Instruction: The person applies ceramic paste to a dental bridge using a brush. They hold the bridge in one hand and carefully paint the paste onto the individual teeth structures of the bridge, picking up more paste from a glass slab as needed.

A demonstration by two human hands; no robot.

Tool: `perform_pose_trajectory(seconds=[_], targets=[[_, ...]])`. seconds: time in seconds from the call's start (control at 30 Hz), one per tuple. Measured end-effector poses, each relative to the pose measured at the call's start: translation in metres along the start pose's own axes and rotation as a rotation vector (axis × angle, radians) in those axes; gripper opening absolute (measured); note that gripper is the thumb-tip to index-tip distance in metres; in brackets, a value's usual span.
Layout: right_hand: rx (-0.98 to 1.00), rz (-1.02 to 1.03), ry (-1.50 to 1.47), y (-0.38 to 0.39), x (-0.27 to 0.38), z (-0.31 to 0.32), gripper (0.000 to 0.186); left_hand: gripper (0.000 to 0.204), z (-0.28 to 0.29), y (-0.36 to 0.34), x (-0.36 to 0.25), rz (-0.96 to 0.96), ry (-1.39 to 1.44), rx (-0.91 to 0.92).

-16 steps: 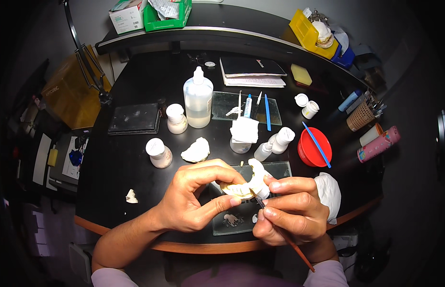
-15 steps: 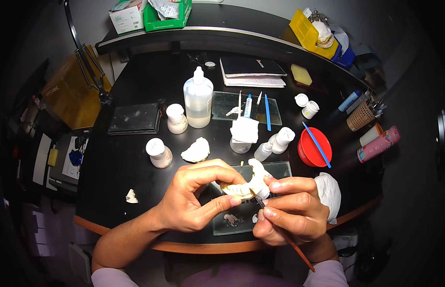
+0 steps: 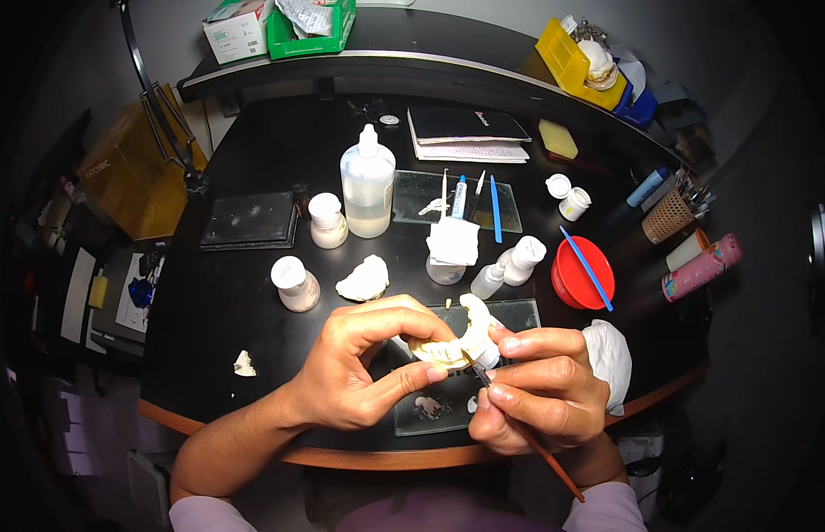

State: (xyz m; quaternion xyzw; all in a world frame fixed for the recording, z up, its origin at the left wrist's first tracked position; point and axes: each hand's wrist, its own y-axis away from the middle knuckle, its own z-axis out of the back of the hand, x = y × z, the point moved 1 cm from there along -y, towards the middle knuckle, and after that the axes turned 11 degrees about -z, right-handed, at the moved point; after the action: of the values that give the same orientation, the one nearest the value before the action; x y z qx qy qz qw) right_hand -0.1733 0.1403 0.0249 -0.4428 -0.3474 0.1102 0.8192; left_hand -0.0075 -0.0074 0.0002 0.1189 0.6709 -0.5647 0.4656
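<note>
Between my hands is a cream-coloured dental cast (image 3: 474,337), curved like a horseshoe. My left hand (image 3: 373,359) grips its left end between thumb and fingers. A thin brush (image 3: 538,452) with a reddish-brown handle is pinched in my right hand (image 3: 547,390), its dark tip touching the front of the cast. The right index fingertip also rests against the cast's right side. Below them lies a glass slab (image 3: 421,424) with a smear of pinkish paste on it. Part of the cast is hidden by my fingers.
Around my hands stand white-capped jars (image 3: 295,284), a large dropper bottle (image 3: 368,186), a small dropper bottle (image 3: 489,280) and a red bowl (image 3: 568,277) with a blue stick across it. A plaster piece (image 3: 364,278) lies left, a crumpled white tissue (image 3: 609,363) right.
</note>
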Motion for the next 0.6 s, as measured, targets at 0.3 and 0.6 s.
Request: perform_pose_trajectory(seconds=[0.3, 0.6], targets=[[-0.006, -0.002, 0.003, -0.0015, 0.0008, -0.0008, 0.022, 0.022, 0.0001, 0.0007, 0.0009, -0.002, 0.000, 0.002], [-0.005, -0.008, 0.014, -0.0016, 0.0017, -0.0005, 0.022, 0.023, 0.0000, 0.0003, 0.0002, -0.004, 0.002, 0.000]])
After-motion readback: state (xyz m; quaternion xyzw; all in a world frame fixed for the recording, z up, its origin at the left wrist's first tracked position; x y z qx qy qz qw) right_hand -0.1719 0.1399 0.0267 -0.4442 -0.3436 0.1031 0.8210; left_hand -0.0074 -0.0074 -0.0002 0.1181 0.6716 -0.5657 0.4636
